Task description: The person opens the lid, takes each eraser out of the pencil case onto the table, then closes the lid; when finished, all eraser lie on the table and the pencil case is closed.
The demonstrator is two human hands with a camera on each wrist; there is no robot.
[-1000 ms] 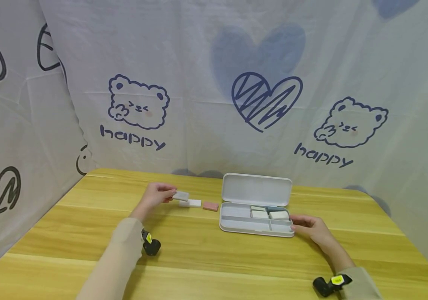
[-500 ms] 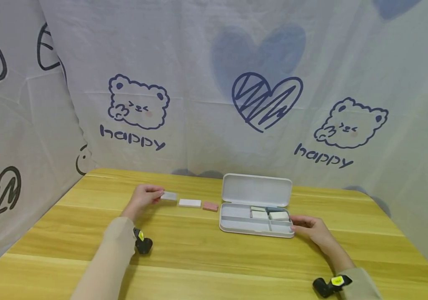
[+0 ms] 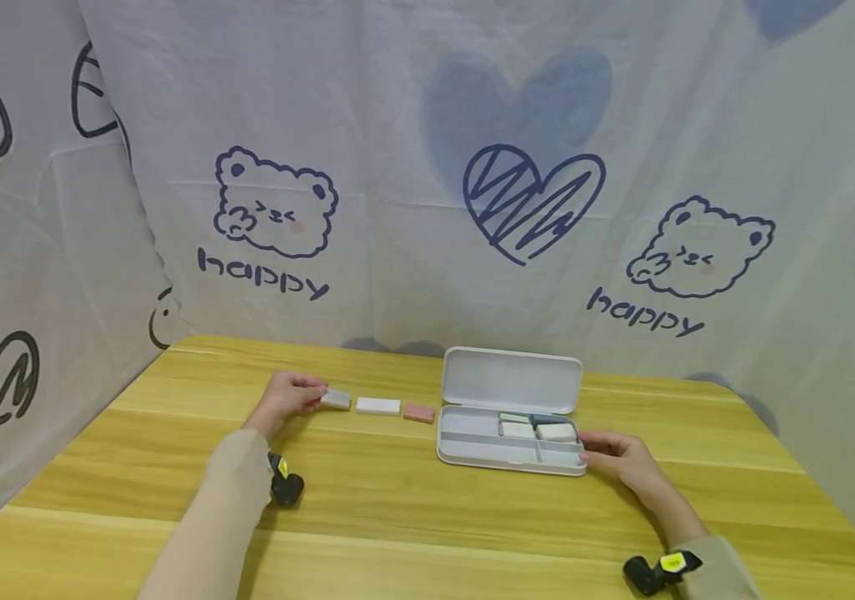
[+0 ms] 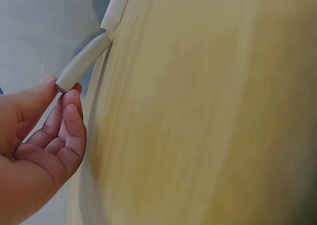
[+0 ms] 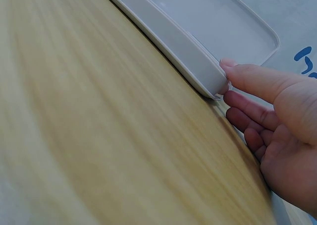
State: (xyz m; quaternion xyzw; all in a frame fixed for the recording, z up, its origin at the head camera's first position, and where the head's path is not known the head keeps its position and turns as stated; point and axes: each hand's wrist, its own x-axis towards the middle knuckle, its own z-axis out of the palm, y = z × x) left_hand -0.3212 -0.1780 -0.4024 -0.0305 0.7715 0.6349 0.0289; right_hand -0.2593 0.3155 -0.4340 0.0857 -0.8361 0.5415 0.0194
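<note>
Left hand [image 3: 288,396]: toward the table's far left corner, thumb and fingertips clamped on one end of a grey block [image 3: 335,401]; whether the block bears fully on the table [image 3: 427,517] cannot be told. White block [image 3: 378,407]: flat, long side roughly along the far edge, just beside the grey block's free end, a narrow gap between. Pink block [image 3: 418,413]: flat, next in the row toward the right edge, between the white block and the case.

Pencil case [image 3: 491,452]: pale grey, near the middle of the far edge, lid [image 3: 512,379] raised and hinged along its far side. Rear compartment, right-hand part: a pale block [image 3: 517,430], a thicker white block [image 3: 557,432], a greenish block [image 3: 514,417] and a dark bluish piece [image 3: 547,419], the last partly hidden. Front strip split by a short divider [image 3: 539,451].

Right hand [image 3: 626,458]: at the case's end facing the table's right edge, thumb and forefinger together on its near corner, the other fingers loosely bent beneath
</note>
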